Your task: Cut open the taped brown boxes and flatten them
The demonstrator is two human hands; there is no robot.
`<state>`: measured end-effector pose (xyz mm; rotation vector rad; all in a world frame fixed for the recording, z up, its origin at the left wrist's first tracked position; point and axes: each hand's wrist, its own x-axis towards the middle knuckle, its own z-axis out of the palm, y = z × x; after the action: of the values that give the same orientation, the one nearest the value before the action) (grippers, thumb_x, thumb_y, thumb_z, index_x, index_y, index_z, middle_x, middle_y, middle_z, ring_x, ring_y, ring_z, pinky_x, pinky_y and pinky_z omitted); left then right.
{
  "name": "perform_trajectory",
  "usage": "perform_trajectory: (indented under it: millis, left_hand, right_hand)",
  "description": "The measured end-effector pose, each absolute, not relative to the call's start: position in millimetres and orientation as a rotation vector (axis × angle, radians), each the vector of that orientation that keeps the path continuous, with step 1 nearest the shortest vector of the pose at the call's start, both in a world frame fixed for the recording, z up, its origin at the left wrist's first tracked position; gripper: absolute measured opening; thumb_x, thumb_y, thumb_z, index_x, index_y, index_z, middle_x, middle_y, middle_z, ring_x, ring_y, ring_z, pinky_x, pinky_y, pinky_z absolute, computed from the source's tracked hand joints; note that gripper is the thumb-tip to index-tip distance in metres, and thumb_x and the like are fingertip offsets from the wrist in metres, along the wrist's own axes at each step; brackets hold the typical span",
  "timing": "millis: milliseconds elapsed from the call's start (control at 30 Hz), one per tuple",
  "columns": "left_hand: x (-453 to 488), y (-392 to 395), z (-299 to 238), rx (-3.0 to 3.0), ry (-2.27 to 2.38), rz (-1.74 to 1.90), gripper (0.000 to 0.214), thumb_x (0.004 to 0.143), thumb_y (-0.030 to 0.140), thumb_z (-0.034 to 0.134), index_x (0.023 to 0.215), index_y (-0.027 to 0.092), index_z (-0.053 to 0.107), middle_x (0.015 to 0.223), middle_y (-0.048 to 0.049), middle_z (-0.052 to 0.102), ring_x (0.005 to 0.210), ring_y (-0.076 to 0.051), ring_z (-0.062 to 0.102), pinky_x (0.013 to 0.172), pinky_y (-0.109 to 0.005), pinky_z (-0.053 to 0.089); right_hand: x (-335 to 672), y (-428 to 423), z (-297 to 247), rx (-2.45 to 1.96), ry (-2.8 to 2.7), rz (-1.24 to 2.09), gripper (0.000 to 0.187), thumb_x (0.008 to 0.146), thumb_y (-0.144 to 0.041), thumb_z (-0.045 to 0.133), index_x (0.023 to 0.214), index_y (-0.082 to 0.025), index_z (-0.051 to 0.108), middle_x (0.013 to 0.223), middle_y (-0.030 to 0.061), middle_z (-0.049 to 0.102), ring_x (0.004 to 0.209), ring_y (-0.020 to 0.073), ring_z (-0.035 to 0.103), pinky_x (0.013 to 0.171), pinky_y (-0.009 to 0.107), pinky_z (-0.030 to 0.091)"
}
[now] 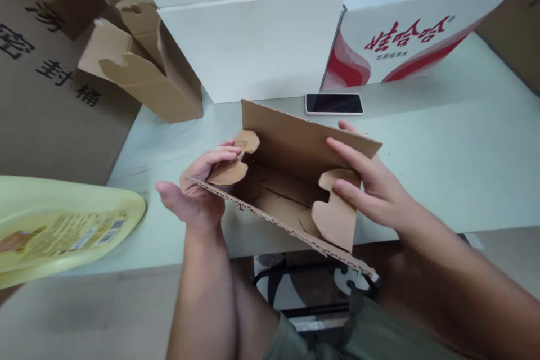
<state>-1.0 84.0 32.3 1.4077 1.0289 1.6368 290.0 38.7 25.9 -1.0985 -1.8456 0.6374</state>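
- Over the near edge of the table (442, 169), the cardboard box (278, 152) is held in the air between both hands, partly folded and resting on nothing.
- Left hand (198, 191): fingers curled onto the left end flap (230, 169), thumb splayed clear of the board.
- Right hand (375, 191): fingers extended flat against the right end flap (335, 214) and the rear panel. It presses rather than pinches.
- Orientation: the long axis runs left to right, dipping slightly toward the right. The open side faces up and toward the person, and the rear panel stands on the far side.
- Risk, flap buckling: uneven finger pressure could crease either tabbed flap off its score line.
- Risk, spring-back: the walls appear held only by the fingers, so easing off on either side could let them splay.
- Risk, drop: the unsupported box could slip off the table edge.
- Nearby: a phone (334, 103) lies beyond the box.
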Motion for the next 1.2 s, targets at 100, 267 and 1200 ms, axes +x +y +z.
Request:
perform_trajectory:
  millis: [100, 267, 1200]
  left_hand:
    - [-2.2, 87.5, 21.7, 1.503, 1.079, 1.640, 0.051, 0.087, 0.071, 0.062, 0.084, 0.023, 0.079, 0.091, -0.0077, 0.078, 0.115, -0.030, 0.071, 0.113, -0.048, 0.050]
    - [-4.9, 88.6, 17.7, 1.544, 1.086, 1.631, 0.042, 0.081, 0.052, 0.081, 0.115, 0.029, 0.075, 0.125, -0.0069, 0.074, 0.118, -0.028, 0.070, 0.110, -0.048, 0.053]
    - [0.2, 67.4, 9.0, 0.818, 1.126, 0.633, 0.088, 0.053, 0.103, 0.060, 0.085, 0.022, 0.073, 0.070, -0.0117, 0.076, 0.061, -0.026, 0.074, 0.050, -0.033, 0.056]
  right_hand:
    - [274.9, 31.9, 16.8, -1.047, -1.593, 0.740, 0.079, 0.098, -0.042, 0.065, 0.164, -0.048, 0.022, 0.158, 0.0052, 0.055, 0.140, 0.0272, 0.060, 0.115, 0.051, 0.054]
    - [269.7, 22.5, 12.6, -0.777, -1.564, 0.772, 0.040, 0.102, -0.057, 0.050, 0.125, -0.034, 0.073, 0.116, 0.0068, 0.078, 0.115, 0.0291, 0.073, 0.111, 0.055, 0.056]
    - [284.3, 35.0, 11.5, -0.894, -1.799, 0.673, 0.055, 0.102, -0.055, 0.052, 0.154, -0.036, 0.055, 0.160, 0.0046, 0.053, 0.153, 0.0300, 0.045, 0.131, 0.057, 0.030]
